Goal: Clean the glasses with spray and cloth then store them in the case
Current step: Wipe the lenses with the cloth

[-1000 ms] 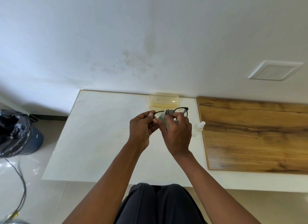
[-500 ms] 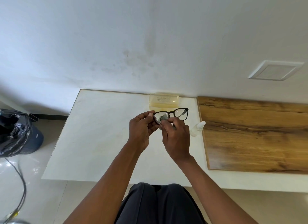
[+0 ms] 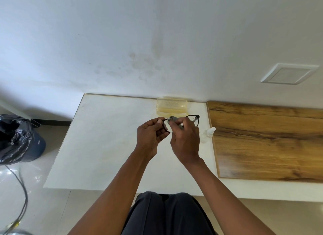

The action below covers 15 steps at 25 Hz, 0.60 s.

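The left hand (image 3: pixel 151 135) is pinching the black-framed glasses (image 3: pixel 194 120) by the left rim, above the white table (image 3: pixel 104 138); the right hand (image 3: pixel 186 140) is pinching the grey cloth (image 3: pixel 172 119) over a lens. They look light and fragile, best gripped by the frame.

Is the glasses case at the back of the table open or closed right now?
Closed, as far as the view shows: the yellowish case sits by the wall with lid down and no gap visible. The glasses are outside it.

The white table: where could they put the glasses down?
The white table is bare left of the hands, out to its left edge. It is crowded at the back right, around the case, glasses and spray bottle.
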Each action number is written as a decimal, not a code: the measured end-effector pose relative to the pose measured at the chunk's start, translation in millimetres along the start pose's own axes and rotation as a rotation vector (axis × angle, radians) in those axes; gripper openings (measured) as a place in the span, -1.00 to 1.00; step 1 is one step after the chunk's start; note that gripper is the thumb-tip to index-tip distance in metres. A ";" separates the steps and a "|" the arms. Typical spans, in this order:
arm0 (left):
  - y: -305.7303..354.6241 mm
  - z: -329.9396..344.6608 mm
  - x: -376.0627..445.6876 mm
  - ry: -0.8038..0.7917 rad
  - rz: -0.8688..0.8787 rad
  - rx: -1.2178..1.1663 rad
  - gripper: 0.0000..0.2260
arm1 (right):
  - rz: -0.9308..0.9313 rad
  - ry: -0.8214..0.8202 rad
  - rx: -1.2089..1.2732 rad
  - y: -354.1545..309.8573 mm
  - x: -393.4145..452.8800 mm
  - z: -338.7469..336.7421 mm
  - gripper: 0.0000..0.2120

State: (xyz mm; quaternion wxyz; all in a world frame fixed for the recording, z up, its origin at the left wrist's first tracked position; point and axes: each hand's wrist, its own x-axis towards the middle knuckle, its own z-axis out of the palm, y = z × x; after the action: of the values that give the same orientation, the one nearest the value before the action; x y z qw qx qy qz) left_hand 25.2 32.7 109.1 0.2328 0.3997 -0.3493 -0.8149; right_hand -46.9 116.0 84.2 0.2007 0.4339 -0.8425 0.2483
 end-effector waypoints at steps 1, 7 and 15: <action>0.3 0.1 -0.4 0.005 0.000 -0.007 -0.84 | -0.024 0.000 -0.007 -2.1 -2.0 0.2 -0.70; 1.6 -4.2 4.1 0.025 0.007 -0.011 -0.86 | -0.080 -0.059 0.000 -3.2 -19.2 -0.7 -0.59; 0.3 -5.8 6.0 0.017 0.004 0.013 -0.86 | 0.019 -0.056 -0.030 10.7 -12.9 -6.3 -0.56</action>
State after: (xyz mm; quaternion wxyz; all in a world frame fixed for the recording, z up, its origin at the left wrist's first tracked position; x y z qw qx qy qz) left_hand 26.5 26.3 103.9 0.2345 0.4076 -0.3534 -0.8087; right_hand -48.0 133.3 79.4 0.1814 0.4297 -0.8555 0.2251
